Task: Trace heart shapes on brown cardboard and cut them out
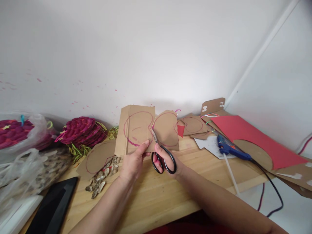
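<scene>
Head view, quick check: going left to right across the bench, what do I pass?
Plastic bag → magenta woven discs → left hand on cardboard sheet → right hand with scissors → blue glue gun → red paper.

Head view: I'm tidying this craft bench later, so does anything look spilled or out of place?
Pink flecks spatter the white wall above the bench. A blue glue gun lies on its side on white paper, its cord trailing off the wooden table.
</scene>
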The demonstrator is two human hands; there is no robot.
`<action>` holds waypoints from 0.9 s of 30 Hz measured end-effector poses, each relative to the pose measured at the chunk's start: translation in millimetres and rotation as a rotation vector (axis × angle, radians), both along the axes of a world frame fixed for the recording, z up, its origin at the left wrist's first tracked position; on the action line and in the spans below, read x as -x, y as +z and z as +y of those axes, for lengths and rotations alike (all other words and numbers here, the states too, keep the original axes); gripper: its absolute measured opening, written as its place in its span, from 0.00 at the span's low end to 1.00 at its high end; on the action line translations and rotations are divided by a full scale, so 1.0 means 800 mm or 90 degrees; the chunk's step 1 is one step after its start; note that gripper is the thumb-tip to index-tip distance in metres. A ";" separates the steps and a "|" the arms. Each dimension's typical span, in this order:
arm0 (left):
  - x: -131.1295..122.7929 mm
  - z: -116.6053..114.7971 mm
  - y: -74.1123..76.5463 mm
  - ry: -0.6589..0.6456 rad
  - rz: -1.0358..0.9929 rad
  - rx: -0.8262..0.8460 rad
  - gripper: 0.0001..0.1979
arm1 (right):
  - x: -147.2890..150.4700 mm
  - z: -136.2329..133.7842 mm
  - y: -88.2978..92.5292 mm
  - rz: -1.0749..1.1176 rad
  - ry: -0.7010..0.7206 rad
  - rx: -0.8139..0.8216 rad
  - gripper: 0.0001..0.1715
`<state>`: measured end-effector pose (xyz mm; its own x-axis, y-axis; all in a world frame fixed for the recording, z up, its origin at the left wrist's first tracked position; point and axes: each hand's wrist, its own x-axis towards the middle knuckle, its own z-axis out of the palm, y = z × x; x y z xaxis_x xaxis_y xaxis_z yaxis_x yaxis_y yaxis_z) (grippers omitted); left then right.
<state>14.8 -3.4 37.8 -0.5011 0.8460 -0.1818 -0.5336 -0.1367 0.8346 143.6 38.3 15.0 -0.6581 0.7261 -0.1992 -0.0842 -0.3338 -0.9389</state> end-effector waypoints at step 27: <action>-0.006 -0.004 -0.008 0.008 0.114 -0.006 0.18 | -0.004 0.000 0.003 -0.107 -0.064 -0.083 0.43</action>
<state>19.6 -6.7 31.1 -0.5353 0.8407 -0.0811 -0.3744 -0.1502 0.9150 147.2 38.6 17.3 -0.5461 0.8135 -0.1998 0.0502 -0.2063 -0.9772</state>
